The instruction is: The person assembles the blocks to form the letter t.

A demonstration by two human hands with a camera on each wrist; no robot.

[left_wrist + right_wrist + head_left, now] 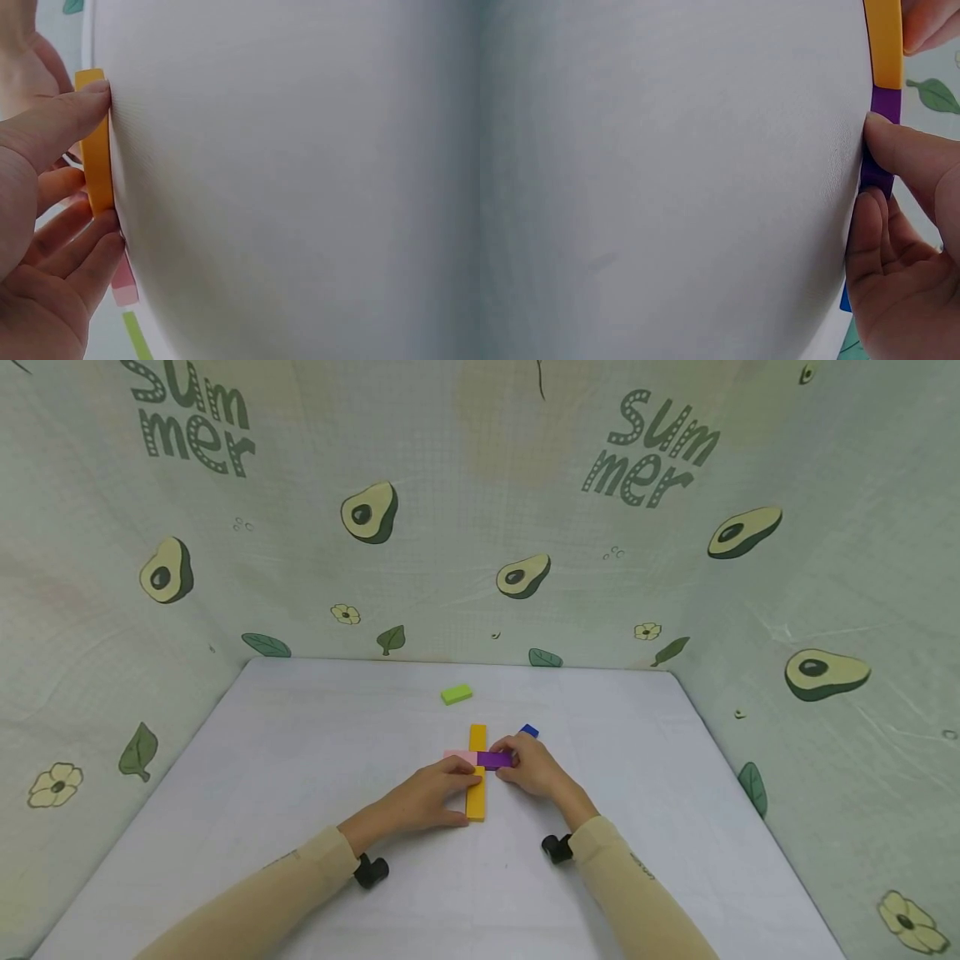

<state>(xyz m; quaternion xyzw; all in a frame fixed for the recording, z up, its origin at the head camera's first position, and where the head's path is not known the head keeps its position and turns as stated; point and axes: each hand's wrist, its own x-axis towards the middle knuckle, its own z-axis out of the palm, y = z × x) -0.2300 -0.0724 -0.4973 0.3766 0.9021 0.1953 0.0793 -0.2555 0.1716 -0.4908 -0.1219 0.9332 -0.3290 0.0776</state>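
Four-armed like a cross, an arrangement of flat blocks lies on the white table: a far yellow block, a pink block, a purple block and a near yellow block. My left hand holds the near yellow block, thumb at its near end and fingers toward its far end, as the left wrist view shows. My right hand pinches the purple block between thumb and fingers at its right end. Fingers hide part of the pink block.
A blue block lies just beyond the right hand, partly hidden by it. Farther back on the white tabletop lies a lime green block. Patterned cloth walls stand at the back and both sides.
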